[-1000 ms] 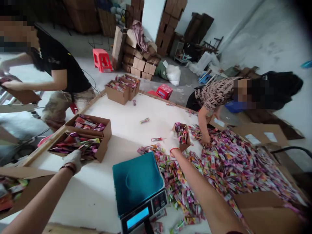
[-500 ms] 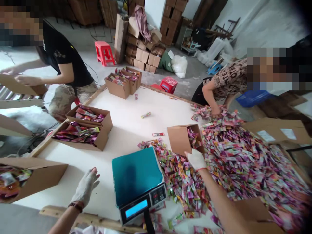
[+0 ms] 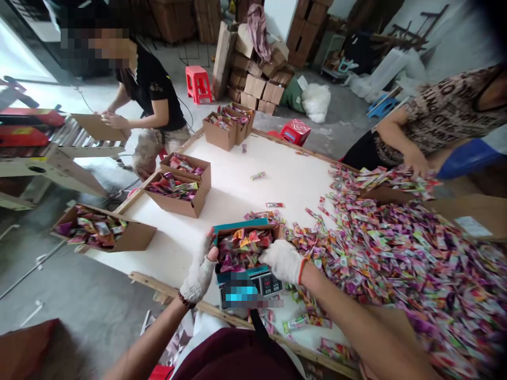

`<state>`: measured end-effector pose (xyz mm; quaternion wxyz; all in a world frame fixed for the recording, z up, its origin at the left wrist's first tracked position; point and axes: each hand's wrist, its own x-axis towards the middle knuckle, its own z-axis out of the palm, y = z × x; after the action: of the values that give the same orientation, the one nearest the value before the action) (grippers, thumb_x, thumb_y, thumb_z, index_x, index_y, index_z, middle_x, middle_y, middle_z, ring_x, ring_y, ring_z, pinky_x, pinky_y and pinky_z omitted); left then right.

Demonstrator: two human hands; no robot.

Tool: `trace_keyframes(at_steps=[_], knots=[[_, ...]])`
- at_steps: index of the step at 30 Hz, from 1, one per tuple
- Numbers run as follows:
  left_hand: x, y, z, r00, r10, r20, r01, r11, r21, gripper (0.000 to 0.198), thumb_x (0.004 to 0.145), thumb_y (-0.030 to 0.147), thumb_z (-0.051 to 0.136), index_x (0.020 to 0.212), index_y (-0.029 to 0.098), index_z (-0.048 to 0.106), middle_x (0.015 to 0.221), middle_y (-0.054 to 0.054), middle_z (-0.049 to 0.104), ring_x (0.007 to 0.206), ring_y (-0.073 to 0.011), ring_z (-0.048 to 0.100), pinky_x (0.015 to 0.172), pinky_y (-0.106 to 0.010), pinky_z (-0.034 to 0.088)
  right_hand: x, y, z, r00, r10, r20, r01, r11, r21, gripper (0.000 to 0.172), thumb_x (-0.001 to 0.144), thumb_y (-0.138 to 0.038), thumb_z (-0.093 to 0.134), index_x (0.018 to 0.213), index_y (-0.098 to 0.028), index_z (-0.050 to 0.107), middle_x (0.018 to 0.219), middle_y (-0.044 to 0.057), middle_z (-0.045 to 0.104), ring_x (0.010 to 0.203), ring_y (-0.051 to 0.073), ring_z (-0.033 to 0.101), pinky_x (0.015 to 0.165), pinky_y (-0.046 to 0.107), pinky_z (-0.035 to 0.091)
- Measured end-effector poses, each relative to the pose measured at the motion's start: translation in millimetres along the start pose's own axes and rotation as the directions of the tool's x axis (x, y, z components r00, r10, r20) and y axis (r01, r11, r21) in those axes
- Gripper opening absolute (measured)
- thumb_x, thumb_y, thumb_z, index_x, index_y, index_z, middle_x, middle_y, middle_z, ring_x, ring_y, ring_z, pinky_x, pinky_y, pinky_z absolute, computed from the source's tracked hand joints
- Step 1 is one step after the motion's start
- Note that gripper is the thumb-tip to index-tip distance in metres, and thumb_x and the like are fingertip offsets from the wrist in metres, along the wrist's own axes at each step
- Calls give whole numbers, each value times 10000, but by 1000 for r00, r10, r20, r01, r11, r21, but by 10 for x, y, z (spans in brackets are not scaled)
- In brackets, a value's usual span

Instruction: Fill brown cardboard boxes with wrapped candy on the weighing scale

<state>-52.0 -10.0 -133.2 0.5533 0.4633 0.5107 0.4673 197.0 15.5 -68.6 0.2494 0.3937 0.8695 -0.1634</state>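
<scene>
A small open cardboard box (image 3: 279, 230) filled with wrapped snack packets (image 3: 243, 248) sits on the teal pan (image 3: 236, 275) of a digital scale. At its left side is my left hand (image 3: 199, 274), in a fingerless-tip white glove, thumb and fingers apart beside the box wall. My right hand (image 3: 284, 260), also gloved, reaches over the right front corner. Its fingers are bent together against the packets; whatever they pinch is hidden. Below the box, the scale's keypad (image 3: 271, 284) shows, and its lit display (image 3: 241, 293) is partly blurred.
Loose packets (image 3: 368, 253) are heaped across the table's right side. Filled boxes stand along the left edge, including a near box (image 3: 132, 235) and a middle pair (image 3: 200, 198). One co-worker (image 3: 154, 89) handles cardboard at left; another person's hand (image 3: 415, 161) touches the heap.
The box of packets has moved from right of the scale onto its pan, my right hand along with it. My left hand has come in to the box's left side. The view has shifted.
</scene>
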Motion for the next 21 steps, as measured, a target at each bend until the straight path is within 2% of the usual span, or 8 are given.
trace_keyframes(at_steps=[3, 5, 7, 9, 11, 13, 15, 21], knots=[[-99, 5, -81, 993, -73, -98, 65, 995, -77, 838, 887, 672, 543, 1564, 212, 359, 1616, -164, 347, 1471, -337, 377, 1195, -507, 347, -195, -6, -159, 998, -13, -59, 15, 1000, 23, 239, 829, -163, 572, 1029, -190, 698, 1038, 91, 716, 966, 224, 655, 859, 349, 427], [-200, -5, -133, 989, -93, -114, 83, 993, -88, 807, 884, 644, 574, 1555, 239, 377, 1621, -151, 342, 1471, -331, 379, 1185, -499, 359, -412, -21, -278, 983, 61, -175, -36, 990, 139, 232, 826, -202, 619, 1052, -188, 669, 1059, 85, 697, 984, 220, 641, 882, 334, 440], [-304, -18, -170, 988, -107, -114, 95, 990, -107, 776, 891, 622, 581, 1549, 260, 385, 1623, -142, 342, 1468, -321, 386, 1175, -484, 373, -613, -27, -379, 935, 192, -298, -95, 946, 311, 237, 850, -232, 628, 1084, -197, 631, 1068, 67, 688, 989, 204, 639, 895, 309, 457], [-388, -29, -188, 987, -111, -116, 97, 987, -125, 747, 899, 601, 585, 1543, 271, 396, 1619, -136, 351, 1469, -314, 388, 1164, -470, 389, -744, -15, -449, 865, 306, -397, -119, 895, 431, 287, 869, -232, 620, 1153, -203, 590, 1121, 64, 678, 1033, 197, 642, 931, 297, 467], [-445, -30, -194, 987, -109, -122, 92, 986, -136, 717, 911, 578, 581, 1536, 273, 407, 1616, -130, 360, 1469, -308, 388, 1161, -463, 394, -787, 2, -491, 798, 353, -488, -110, 882, 458, 371, 858, -231, 641, 1218, -192, 560, 1202, 81, 654, 1110, 212, 630, 982, 314, 468], [-482, -19, -195, 987, -97, -128, 79, 987, -141, 696, 922, 562, 575, 1532, 270, 411, 1618, -127, 357, 1468, -305, 390, 1170, -471, 381, -754, -2, -516, 754, 356, -551, -96, 891, 445, 426, 836, -227, 669, 1242, -174, 553, 1250, 100, 631, 1172, 229, 609, 1026, 337, 462], [-511, 2, -196, 989, -76, -130, 58, 989, -138, 688, 926, 557, 572, 1529, 265, 414, 1620, -128, 352, 1467, -306, 390, 1183, -489, 361, -674, -38, -530, 748, 340, -570, -76, 897, 436, 444, 832, -226, 682, 1254, -171, 556, 1280, 107, 614, 1209, 235, 591, 1057, 353, 456], [-621, 54, -207, 989, -22, -144, 9, 996, -91, 699, 921, 568, 567, 1528, 250, 426, 1606, -140, 374, 1457, -329, 399, 1180, -503, 368, -430, -221, -545, 789, 284, -545, -42, 910, 413, 462, 856, -251, 690, 1292, -194, 548, 1296, 95, 593, 1211, 235, 579, 1079, 375, 454]])
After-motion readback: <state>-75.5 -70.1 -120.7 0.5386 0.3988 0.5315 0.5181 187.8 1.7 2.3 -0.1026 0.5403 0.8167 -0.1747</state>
